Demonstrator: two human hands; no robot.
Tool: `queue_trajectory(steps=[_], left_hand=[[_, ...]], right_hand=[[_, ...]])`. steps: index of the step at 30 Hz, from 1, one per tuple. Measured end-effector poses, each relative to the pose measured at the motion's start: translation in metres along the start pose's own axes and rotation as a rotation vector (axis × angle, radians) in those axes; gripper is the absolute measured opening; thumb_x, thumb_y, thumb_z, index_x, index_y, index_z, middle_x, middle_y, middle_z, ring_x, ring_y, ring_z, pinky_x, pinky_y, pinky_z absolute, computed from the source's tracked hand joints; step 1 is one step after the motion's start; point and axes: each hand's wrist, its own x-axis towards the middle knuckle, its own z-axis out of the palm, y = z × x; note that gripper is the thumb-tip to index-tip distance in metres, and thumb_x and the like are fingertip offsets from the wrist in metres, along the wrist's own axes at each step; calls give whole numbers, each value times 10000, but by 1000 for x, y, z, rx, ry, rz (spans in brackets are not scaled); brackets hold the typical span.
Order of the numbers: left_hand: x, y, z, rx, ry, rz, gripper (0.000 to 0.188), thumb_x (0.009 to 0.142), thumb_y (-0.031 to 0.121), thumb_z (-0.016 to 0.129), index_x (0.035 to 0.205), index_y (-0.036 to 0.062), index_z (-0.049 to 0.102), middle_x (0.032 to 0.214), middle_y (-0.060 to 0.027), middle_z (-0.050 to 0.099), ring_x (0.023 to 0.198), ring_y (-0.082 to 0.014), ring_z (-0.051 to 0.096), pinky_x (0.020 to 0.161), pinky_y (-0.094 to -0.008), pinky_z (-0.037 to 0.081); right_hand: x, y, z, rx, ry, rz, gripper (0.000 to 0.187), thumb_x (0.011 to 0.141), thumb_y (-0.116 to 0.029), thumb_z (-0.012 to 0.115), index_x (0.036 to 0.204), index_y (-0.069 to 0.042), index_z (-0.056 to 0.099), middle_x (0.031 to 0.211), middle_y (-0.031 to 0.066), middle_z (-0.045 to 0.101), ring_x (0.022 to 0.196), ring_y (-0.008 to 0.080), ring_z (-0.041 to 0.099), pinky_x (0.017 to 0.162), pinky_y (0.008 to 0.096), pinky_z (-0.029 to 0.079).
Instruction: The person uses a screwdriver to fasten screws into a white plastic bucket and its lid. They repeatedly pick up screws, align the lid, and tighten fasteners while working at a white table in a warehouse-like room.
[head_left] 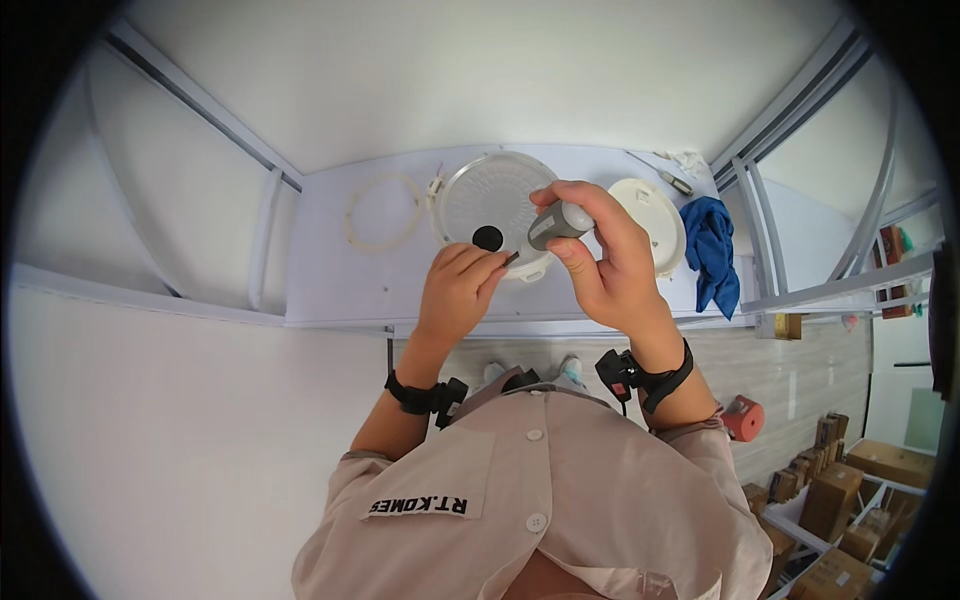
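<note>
My right hand [618, 262] grips a grey tool [556, 229] above the right near part of the clear cover [480, 193], and my left hand [458, 288] pinches a small dark piece [513, 258] by the cover's near rim. Black disc [487, 238] on cover, near side; on table [335, 290], ring [350, 220] left, white disc [665, 228] right, blue cloth [710, 250] farther right, screwdriver [676, 181] far right.

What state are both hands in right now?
Left hand: fingers drawn together beside a dark tip; grip can't be told.
Right hand: closed, holding a grey tool.
</note>
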Motion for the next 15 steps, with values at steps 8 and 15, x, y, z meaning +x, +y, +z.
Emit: queue_trajectory(steps=[8, 15], left_hand=[[-3, 0, 1, -48, 15, -31, 228, 878, 73, 826, 1106, 65, 823, 964, -63, 786, 901, -273, 699, 843, -403, 574], [-7, -5, 4, -57, 11, -41, 241, 874, 76, 830, 1115, 68, 824, 960, -71, 784, 909, -272, 704, 838, -402, 577]], right_hand=[[4, 1, 3, -48, -12, -60, 404, 969, -109, 769, 1347, -17, 657, 1200, 166, 744, 1053, 353, 726, 910, 392, 583], [16, -1, 9, -185, 0, -187, 441, 855, -118, 875, 1271, -59, 743, 1083, 121, 729, 881, 271, 688, 704, 343, 552]])
